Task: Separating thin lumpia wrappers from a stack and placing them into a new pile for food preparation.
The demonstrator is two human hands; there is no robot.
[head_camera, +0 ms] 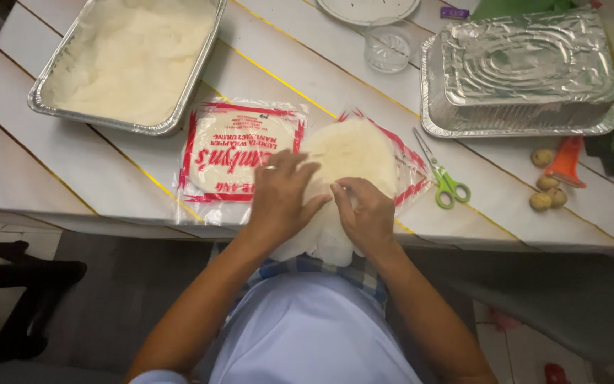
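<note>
Both hands [278,195] [365,213] cover wrapper stack's [353,153] near edge.

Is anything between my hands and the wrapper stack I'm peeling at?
Nothing visible. Both the left hand and the right hand already touch the stack of round white wrappers, which lies on its opened bag at the table's near edge. The sealed packet lies to the left and the scissors to the right, both clear.
</note>
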